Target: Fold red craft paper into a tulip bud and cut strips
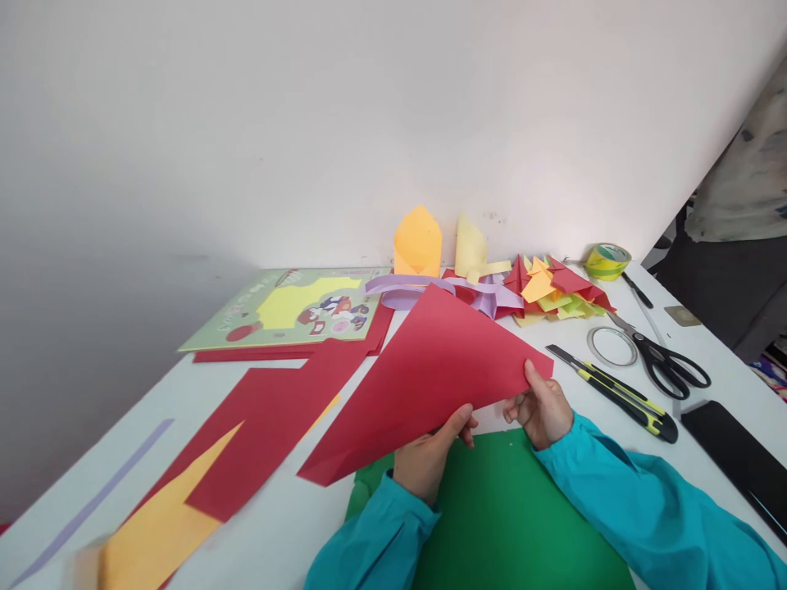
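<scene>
A red sheet is hanging tilted near the centre of the frame, above the desk and partly above a green sheet. Both hands are pinching it: the left hand is gripping the lower edge, thumb on the upper face and fingers curling mostly underneath, while the right hand is gripping close to the right-hand corner.

The sheet is looking like thin card or stout paper, so it is probably weighing almost nothing. It is keeping fairly flat between the grips, which is suggesting some stiffness, though it is likely creasing or tearing easily if squeezed or tugged. Its smooth face is perhaps being a little slippery. Edges and corners are seeming the best places for a light pinch, leaving the middle unmarked.

Its long axis is slanting from lower left up towards the right of centre. The narrow end is pointing to the lower left, another corner is pointing to the top of the frame, and the right-hand corner is aiming towards a cutter.
</scene>
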The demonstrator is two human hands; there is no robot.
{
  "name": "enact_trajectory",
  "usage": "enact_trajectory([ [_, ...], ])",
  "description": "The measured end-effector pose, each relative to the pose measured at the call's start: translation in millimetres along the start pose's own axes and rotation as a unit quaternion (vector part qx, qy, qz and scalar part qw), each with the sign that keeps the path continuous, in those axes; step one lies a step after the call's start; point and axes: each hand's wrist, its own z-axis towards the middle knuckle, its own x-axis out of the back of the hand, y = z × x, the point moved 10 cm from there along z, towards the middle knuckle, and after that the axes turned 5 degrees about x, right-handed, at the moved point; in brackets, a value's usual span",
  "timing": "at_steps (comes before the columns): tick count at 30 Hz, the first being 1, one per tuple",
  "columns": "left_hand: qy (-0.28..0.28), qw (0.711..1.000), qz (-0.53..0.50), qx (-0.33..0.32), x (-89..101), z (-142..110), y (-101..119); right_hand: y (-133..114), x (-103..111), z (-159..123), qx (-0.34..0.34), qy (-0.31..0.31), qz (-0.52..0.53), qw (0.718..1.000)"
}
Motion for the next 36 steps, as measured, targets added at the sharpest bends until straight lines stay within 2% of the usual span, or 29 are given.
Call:
enact_trajectory([
  [7,0.015,0.996,-0.072,0.044,5.0,3,-10,-4,-5,-1,0.021,-0.041,-0.045,0.998],
  [13,0.018,0.999,-0.028,0.004,5.4,2,-5,-4,-3,-1,0.01,-0.018,-0.029,0.999],
  [18,0.02,1.0,-0.012,-0.004,4.2,0,-2,-3,0,1,0.009,-0.006,-0.007,1.0],
  [25,0.035,0.996,-0.075,0.033,9.5,4,-8,-5,6,6,0.013,0.016,0.016,1.0],
  [36,0.028,0.996,-0.077,0.034,9.8,5,-10,-8,8,8,0.019,0.01,0.02,1.0],
])
